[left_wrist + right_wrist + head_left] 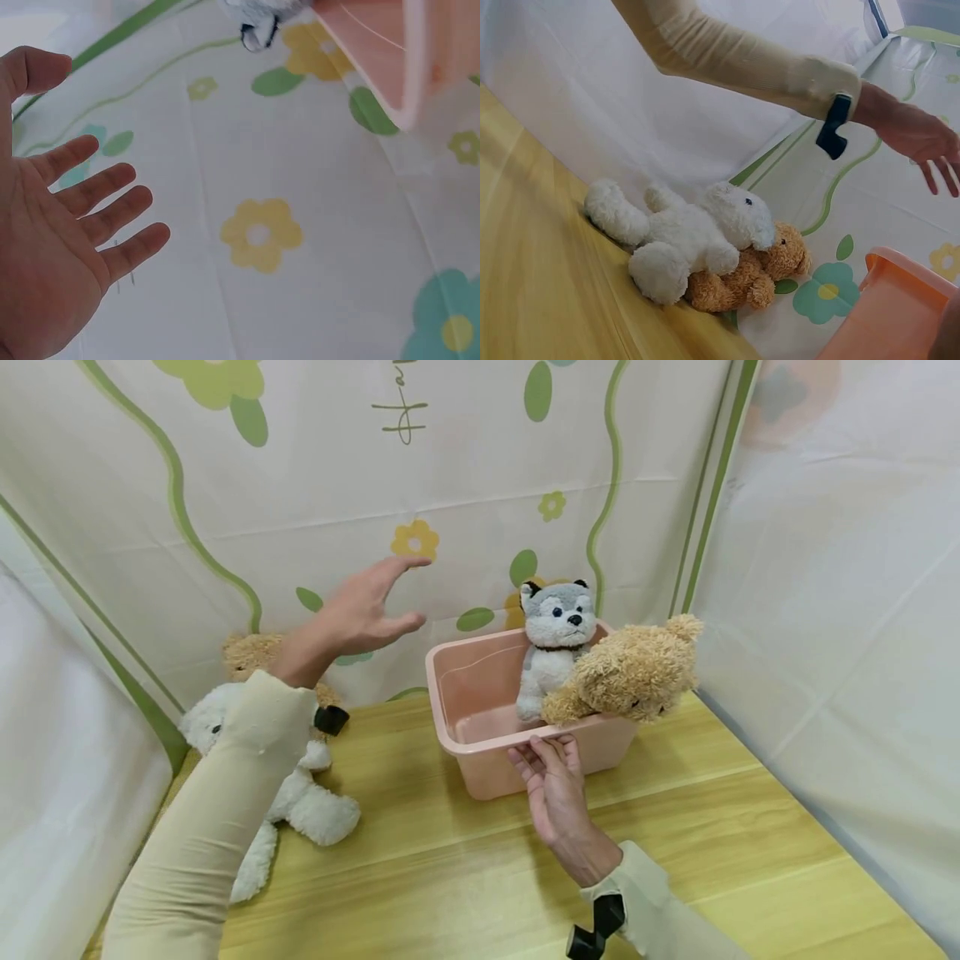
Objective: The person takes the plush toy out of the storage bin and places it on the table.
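Observation:
A pink plastic bin (480,747) stands on the table toward the back wall. Inside it a grey-and-white husky plush (553,668) sits upright, and a tan curly plush toy (637,670) leans out over the right end. At the bin's near rim is my right hand (558,793), palm up, its fingers curled against the rim's outer edge. My left hand (356,618) hangs in the air left of the bin, fingers spread and holding nothing; its spread fingers also show in the left wrist view.
On the left, a white plush toy (682,236) lies against a brown plush bear (746,281), partly behind my left forearm in the head view. The wooden table (420,877) meets pale fabric walls (465,460) printed with flowers and leaves.

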The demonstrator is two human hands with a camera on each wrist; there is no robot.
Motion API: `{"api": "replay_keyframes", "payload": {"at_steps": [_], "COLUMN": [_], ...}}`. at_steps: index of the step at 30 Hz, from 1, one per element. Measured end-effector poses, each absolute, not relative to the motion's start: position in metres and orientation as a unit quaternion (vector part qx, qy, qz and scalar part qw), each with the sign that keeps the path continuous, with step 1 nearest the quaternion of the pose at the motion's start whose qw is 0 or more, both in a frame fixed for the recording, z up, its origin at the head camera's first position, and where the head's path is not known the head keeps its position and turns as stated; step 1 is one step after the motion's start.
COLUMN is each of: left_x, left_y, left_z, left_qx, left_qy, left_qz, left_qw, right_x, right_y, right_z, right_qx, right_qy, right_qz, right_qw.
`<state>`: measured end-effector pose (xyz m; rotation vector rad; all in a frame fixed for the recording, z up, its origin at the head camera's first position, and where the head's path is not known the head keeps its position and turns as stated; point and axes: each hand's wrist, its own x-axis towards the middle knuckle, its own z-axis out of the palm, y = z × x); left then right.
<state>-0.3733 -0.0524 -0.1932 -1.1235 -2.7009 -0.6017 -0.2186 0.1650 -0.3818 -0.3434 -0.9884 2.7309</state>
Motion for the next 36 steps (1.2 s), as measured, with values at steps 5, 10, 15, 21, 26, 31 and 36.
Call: {"api": "replay_keyframes", "payload": {"at_steps": [5, 10, 15, 21, 26, 31, 36], "left_x": [-0.372, -0.37, -0.369, -0.367, -0.363, -0.359, -0.355], "left_y": [-0.022, 0.004, 0.026, 0.052, 0.074, 0.097, 0.116], "left_z": [-0.183, -0.175, -0.171, -0.171, -0.172, -0.174, -0.18], "left_qx": [-0.407, -0.441, -0.463, -0.473, -0.483, -0.504, -0.518], "left_qy": [-0.888, -0.87, -0.858, -0.855, -0.853, -0.843, -0.836], "left_qz": [-0.197, -0.2, -0.2, -0.19, -0.189, -0.184, -0.181], "left_qw": [0.088, 0.096, 0.099, 0.09, 0.064, 0.043, 0.019], "right_x": [-0.219, -0.219, -0.219, -0.22, -0.219, -0.218, -0.219], "right_y": [0.165, 0.165, 0.164, 0.164, 0.165, 0.163, 0.161], "right_z": [-0.382, -0.382, -0.381, -0.382, -0.383, -0.383, -0.384], "right_qx": [-0.114, -0.114, -0.116, -0.117, -0.111, -0.105, -0.098], "right_qy": [-0.335, -0.333, -0.332, -0.331, -0.331, -0.331, -0.338], "right_qz": [0.929, 0.93, 0.93, 0.93, 0.931, 0.931, 0.93], "right_qw": [0.108, 0.111, 0.111, 0.108, 0.108, 0.108, 0.106]}}
